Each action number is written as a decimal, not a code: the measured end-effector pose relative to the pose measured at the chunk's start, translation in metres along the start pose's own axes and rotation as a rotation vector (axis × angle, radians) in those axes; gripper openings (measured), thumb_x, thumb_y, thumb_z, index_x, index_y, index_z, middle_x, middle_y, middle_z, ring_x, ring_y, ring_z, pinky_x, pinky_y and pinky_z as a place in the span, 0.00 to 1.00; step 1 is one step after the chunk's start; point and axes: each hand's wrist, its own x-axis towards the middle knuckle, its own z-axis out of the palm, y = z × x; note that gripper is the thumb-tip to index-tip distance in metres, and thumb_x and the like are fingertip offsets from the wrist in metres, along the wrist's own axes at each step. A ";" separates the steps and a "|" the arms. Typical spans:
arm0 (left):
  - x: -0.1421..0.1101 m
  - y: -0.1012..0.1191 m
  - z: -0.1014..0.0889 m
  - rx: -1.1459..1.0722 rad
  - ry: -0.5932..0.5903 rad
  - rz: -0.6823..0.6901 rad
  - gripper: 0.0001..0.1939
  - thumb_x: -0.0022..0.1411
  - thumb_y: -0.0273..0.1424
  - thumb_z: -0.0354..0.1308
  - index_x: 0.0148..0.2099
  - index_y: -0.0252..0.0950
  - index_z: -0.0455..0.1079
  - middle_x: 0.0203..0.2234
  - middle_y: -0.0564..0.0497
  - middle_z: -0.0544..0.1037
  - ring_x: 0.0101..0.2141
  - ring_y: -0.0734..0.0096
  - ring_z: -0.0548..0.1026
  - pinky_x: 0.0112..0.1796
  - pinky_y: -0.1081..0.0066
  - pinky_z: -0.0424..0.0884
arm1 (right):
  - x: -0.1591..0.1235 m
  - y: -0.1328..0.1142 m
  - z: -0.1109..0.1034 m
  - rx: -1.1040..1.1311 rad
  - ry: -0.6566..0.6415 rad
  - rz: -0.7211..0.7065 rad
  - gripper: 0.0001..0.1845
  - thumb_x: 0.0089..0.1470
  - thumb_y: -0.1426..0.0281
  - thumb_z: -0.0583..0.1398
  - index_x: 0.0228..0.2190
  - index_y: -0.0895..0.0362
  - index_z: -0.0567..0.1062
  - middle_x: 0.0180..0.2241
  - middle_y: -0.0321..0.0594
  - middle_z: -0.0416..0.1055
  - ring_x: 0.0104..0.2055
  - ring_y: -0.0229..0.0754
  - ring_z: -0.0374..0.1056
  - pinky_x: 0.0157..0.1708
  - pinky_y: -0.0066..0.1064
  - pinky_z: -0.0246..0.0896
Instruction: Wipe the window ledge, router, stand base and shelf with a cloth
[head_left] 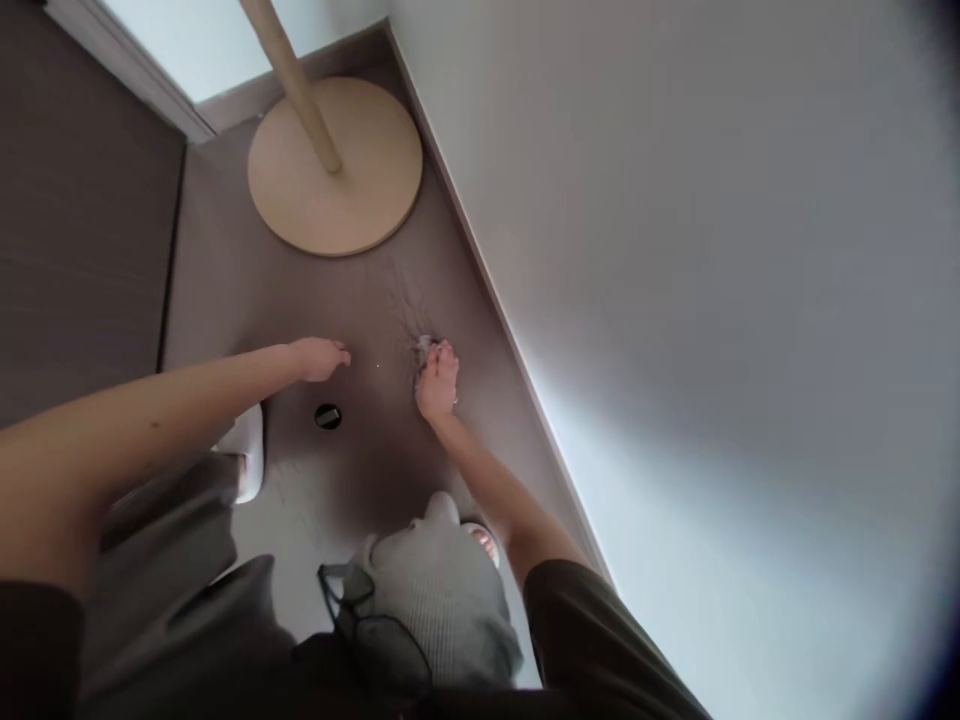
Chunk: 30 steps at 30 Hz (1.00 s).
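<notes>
While you are leaning over the floor (225, 250), your right hand (436, 382) is bunching its fingers into a tight pinch on a small pale tuft (426, 348), and the grey-brown floor covering is puckering in fine creases around it. You are working with your fingertips low against the surface, which suits something this small, and a slow, close pinch is keeping the creases gathered at that spot. The tuft is sitting near the wall (675, 300), just in front of a round wooden base (375, 170) that is carrying a slanting wooden pole (289, 75). Your left hand (319, 358) is reaching out beside it, fingers loosely together and holding nothing that you can see, though you cannot tell whether it is touching the floor. A small black oval object (328, 417) is lying just below that hand. Near your feet, a white slipper (244, 455) and a grey knitted bundle (442, 600) are showing, with black-framed glasses (360, 620) against it. No brand or writing is readable anywhere.
</notes>
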 end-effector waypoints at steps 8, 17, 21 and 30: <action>0.047 -0.037 -0.029 0.581 -0.370 0.570 0.21 0.58 0.22 0.49 0.49 0.39 0.76 0.48 0.42 0.78 0.44 0.59 0.77 0.45 0.66 0.70 | 0.066 -0.082 0.031 0.087 -0.453 -0.466 0.30 0.59 0.79 0.53 0.63 0.60 0.64 0.69 0.48 0.53 0.72 0.45 0.47 0.69 0.38 0.48; 0.114 -0.121 -0.061 0.328 -0.163 0.754 0.18 0.62 0.25 0.44 0.47 0.38 0.73 0.44 0.44 0.76 0.44 0.62 0.75 0.48 0.64 0.69 | 0.061 -0.018 -0.061 0.103 0.108 0.295 0.26 0.53 0.76 0.56 0.55 0.60 0.73 0.57 0.54 0.66 0.56 0.52 0.70 0.60 0.47 0.66; 0.117 -0.134 -0.049 0.266 -0.003 0.793 0.14 0.61 0.26 0.47 0.45 0.35 0.72 0.43 0.41 0.74 0.46 0.56 0.72 0.50 0.58 0.68 | 0.028 -0.018 -0.046 0.121 0.232 0.461 0.28 0.54 0.76 0.54 0.56 0.56 0.72 0.58 0.50 0.66 0.59 0.49 0.67 0.62 0.47 0.62; 0.091 -0.128 -0.040 0.279 0.041 0.726 0.14 0.60 0.23 0.49 0.45 0.35 0.71 0.43 0.41 0.73 0.46 0.56 0.71 0.48 0.56 0.67 | 0.009 -0.149 0.128 0.137 0.368 0.460 0.30 0.63 0.64 0.50 0.62 0.65 0.63 0.67 0.62 0.52 0.72 0.60 0.42 0.65 0.62 0.47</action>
